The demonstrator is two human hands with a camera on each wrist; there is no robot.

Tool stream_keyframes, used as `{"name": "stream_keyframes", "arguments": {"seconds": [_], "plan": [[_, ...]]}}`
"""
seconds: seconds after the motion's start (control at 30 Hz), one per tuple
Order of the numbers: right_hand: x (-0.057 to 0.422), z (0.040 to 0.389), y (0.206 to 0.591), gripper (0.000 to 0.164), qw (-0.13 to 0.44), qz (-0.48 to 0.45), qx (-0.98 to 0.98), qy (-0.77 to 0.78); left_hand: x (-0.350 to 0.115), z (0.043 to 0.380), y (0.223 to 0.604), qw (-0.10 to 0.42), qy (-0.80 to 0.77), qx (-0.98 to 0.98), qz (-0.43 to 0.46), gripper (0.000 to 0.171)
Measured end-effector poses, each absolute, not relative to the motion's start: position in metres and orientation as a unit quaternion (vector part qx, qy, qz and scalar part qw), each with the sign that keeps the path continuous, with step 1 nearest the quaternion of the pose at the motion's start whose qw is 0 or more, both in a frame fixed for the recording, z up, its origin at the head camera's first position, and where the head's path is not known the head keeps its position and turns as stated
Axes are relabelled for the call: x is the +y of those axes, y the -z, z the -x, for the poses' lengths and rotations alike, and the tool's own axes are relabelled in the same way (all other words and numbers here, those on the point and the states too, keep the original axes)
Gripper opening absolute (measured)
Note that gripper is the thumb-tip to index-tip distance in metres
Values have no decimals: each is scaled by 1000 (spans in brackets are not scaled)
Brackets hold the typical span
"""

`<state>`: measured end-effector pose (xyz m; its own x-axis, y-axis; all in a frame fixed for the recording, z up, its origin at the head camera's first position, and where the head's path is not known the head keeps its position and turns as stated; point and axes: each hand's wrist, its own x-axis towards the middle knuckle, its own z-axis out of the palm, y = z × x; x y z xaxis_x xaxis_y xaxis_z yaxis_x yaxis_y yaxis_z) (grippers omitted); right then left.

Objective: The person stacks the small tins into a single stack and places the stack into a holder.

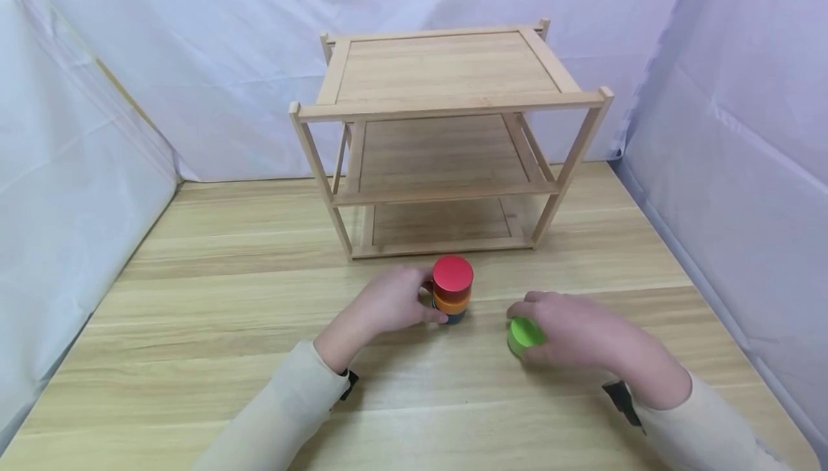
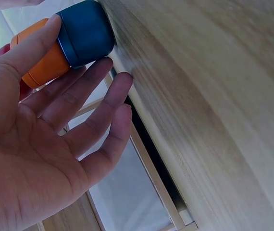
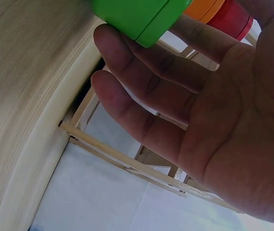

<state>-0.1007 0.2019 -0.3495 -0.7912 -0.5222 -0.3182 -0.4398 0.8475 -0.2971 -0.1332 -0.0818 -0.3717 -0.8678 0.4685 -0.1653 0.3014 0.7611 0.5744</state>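
My left hand (image 1: 397,300) grips a stack of small round canisters, thumb on the near side and fingers reaching round the far side. On top is a red canister (image 1: 453,275), under it an orange canister (image 2: 48,67), and at the bottom a dark blue canister (image 2: 88,34) standing on the table. To the right, my right hand (image 1: 576,331) holds a green canister (image 1: 522,336) between thumb and fingers, low at the tabletop. The right wrist view shows the green canister's underside partly cropped, with the other fingers stretched out below it.
A three-level wooden shelf (image 1: 446,106) stands at the back of the wooden table (image 1: 213,255), just behind the stack. White cloth (image 1: 226,61) hangs behind it and along both sides.
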Motion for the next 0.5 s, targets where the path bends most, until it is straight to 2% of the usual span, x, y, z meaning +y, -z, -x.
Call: {"name": "stream_keyframes", "arguments": {"seconds": [0.5], "plan": [[200,97,347,54,191,258,942,102,-81,132,373,145,-274,927,-210,54]]}}
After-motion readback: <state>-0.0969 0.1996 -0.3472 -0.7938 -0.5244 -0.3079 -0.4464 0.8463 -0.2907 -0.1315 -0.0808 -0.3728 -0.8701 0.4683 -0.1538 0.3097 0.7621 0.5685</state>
